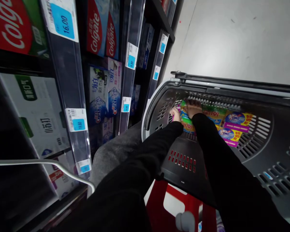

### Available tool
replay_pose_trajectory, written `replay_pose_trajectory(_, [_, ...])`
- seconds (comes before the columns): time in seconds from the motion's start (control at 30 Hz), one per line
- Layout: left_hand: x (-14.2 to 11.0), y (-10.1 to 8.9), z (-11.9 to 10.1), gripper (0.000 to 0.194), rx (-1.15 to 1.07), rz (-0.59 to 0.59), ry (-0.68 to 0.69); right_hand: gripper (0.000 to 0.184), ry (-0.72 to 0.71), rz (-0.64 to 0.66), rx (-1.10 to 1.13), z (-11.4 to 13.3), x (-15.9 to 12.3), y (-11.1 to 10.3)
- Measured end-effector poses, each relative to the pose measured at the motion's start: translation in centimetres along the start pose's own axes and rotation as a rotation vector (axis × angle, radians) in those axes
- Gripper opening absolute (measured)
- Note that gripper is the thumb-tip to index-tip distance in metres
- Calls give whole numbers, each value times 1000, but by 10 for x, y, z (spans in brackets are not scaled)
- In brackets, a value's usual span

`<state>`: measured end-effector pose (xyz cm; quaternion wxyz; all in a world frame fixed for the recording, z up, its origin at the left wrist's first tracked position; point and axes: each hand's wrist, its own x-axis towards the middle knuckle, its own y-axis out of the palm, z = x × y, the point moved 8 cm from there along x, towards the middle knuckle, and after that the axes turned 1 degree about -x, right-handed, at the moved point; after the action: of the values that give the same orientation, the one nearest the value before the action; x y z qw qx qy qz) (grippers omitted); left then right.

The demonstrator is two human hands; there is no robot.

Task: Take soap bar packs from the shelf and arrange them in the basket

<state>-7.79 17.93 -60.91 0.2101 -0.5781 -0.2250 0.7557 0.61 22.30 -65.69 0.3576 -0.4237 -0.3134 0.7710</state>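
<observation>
Both my arms reach down into a dark grey shopping basket [182,141]. My left hand [176,114] is at the basket's left end, its fingers curled round the edge of a colourful wrapped pack with purple at its side. Just to the right, my right hand [193,108] lies over the far end of a green wrapped pack [186,120], its fingertips dim and partly hidden. Another green pack [211,111] lies on the right hand's other side. Farther right are two OMO packs [234,118] in yellow, blue and purple, one in front of the other.
Shelves on the left hold Colgate boxes [96,29], Crest boxes [98,91] and price tags [78,124]. A white cable [62,167] crosses the lower left. The basket's black handle [232,83] lies along its far rim. A red frame [157,196] stands below the basket.
</observation>
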Motion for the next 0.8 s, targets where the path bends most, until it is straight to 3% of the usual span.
replay_pose_trajectory(0.17, [-12, -3, 2, 64, 33, -189, 321, 49, 21, 25, 32, -1, 2, 2])
replay_pose_trajectory(0.27, [-17, 3, 4, 58, -21, -318, 394, 48, 24, 20, 36, 0, 2, 1])
replay_pose_trajectory(0.37, [-14, 9, -1, 56, -51, -368, 444, 47, 29, 19, 28, 0, 1, -1])
replay_pose_trajectory(0.6, [-5, 7, -5, 56, 4, -322, 535, 49, 17, 30, 11, 2, 1, -3])
replay_pose_trajectory(0.67, [-6, 4, -4, 67, 46, -294, 559, 50, 17, 28, 14, 2, 1, -3])
replay_pose_trajectory(0.73, [-7, 4, -2, 80, 86, -243, 570, 51, 21, 21, 28, 3, 0, -1])
replay_pose_trajectory(0.8, [-7, 7, 1, 73, 132, -167, 577, 51, 22, 22, 47, 3, 0, 0])
